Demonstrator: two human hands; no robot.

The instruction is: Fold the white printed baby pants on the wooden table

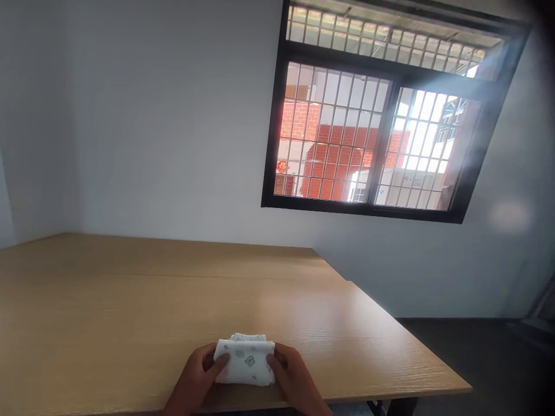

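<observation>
A folded white diaper (pixel 245 364) with small printed figures and a gathered edge at its top is held near the table's front edge. My left hand (pixel 197 370) grips its left side, thumb on the front and fingers behind. On the right side, my right hand (pixel 292 370) pinches it in the same way. The fingers behind the diaper are mostly hidden, and I cannot tell whether its underside touches the table.
The wooden table (pixel 143 318) stretches left and back to a grey wall (pixel 173 127), with a seam across it. Its right edge slants toward the front corner, past which dark floor (pixel 459 346) shows. A barred, black-framed window (pixel 381 136) is on the wall.
</observation>
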